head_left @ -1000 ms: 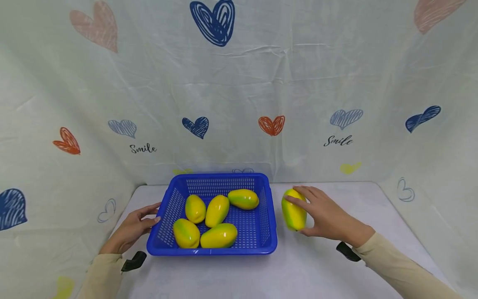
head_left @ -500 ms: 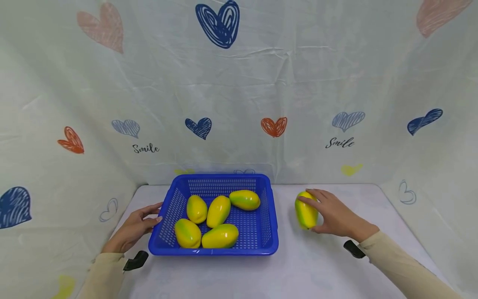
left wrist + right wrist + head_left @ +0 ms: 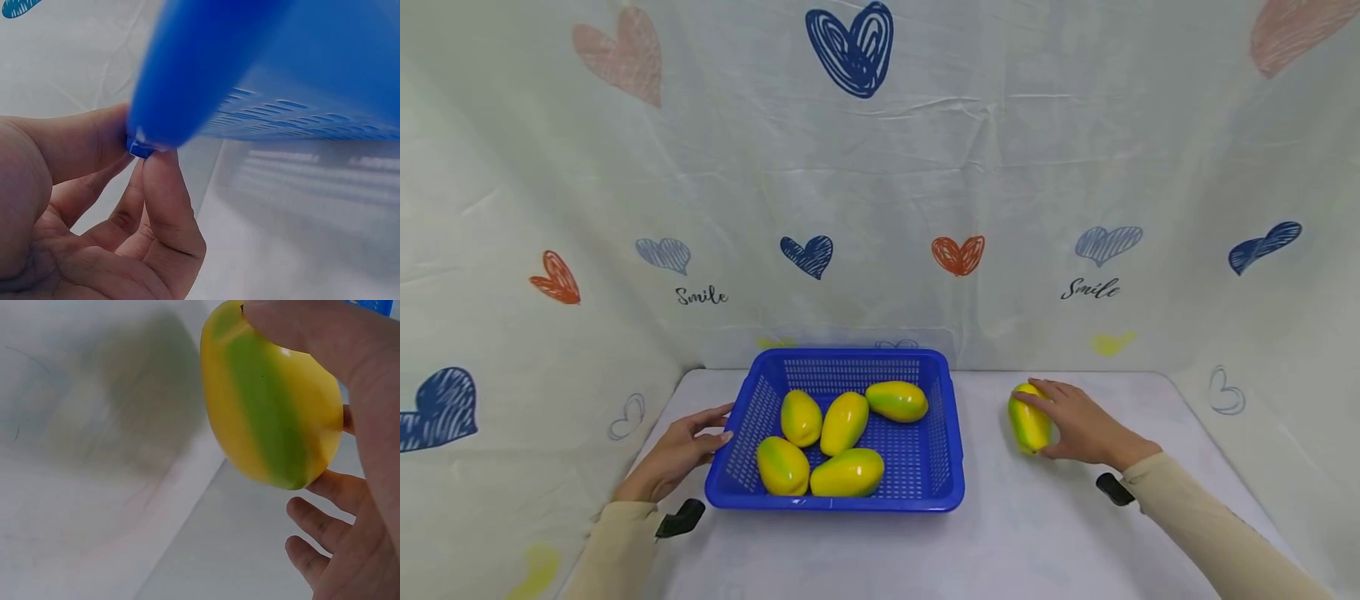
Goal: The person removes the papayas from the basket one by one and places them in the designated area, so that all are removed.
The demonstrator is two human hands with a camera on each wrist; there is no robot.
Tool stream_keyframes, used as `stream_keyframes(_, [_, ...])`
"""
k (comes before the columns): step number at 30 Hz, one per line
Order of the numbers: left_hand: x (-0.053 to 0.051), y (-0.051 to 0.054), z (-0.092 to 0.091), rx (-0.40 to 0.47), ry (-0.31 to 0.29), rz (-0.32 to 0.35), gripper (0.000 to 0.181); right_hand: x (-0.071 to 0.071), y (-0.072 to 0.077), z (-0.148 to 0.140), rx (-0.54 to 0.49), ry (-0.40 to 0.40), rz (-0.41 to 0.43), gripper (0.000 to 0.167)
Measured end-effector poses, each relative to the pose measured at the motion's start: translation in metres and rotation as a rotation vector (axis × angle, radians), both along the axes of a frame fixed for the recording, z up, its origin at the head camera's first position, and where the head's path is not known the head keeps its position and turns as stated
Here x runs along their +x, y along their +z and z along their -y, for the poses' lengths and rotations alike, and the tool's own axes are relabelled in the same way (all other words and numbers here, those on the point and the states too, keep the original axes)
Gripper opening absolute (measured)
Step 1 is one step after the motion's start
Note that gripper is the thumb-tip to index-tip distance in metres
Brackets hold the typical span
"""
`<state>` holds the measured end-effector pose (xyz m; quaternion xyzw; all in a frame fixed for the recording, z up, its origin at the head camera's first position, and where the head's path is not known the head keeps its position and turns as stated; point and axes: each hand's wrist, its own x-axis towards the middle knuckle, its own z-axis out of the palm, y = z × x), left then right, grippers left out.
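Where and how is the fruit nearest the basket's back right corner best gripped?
Probably across its rounded middle, from above: the fruit lies on its side, roughly left to right, inside the walled basket, with bare mesh floor in front leaving room for a thumb.

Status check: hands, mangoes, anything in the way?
Left hand pinches basket by its rim. Right hand grips one mango outside basket. Five mangoes inside; basket's right wall stands between them and the held one.

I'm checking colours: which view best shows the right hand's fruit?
Right wrist: the fruit looks large, its yellow and green clear. The head view shows it small, partly covered by the right hand; left wrist lacks it.
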<state>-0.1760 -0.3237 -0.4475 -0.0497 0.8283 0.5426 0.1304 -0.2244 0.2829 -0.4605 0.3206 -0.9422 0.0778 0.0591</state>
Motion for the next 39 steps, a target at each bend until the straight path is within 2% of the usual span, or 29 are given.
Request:
stream_keyframes(7, [-0.002,-0.002,0.001,-0.005,0.003,0.001,0.065,-0.004,-0.002,-0.002,0.003,-0.022,0.046,0.089])
stream_keyframes(18, [0.000,-0.001,-0.001,0.004,0.007,0.002,0.064,-0.006,-0.009,-0.006,-0.002,-0.044,0.112,0.088])
stream_keyframes(26, [0.000,0.000,-0.003,-0.002,0.031,0.008,0.064,-0.006,-0.010,-0.008,-0.010,-0.047,0.151,0.087])
stream_keyframes(34, [0.000,-0.001,-0.003,0.001,0.028,0.001,0.064,-0.005,-0.009,-0.008,-0.007,-0.054,0.171,0.087])
stream_keyframes(39, [0.001,-0.002,-0.002,0.004,0.020,-0.005,0.065,-0.004,-0.008,-0.009,-0.003,-0.038,0.149,0.088])
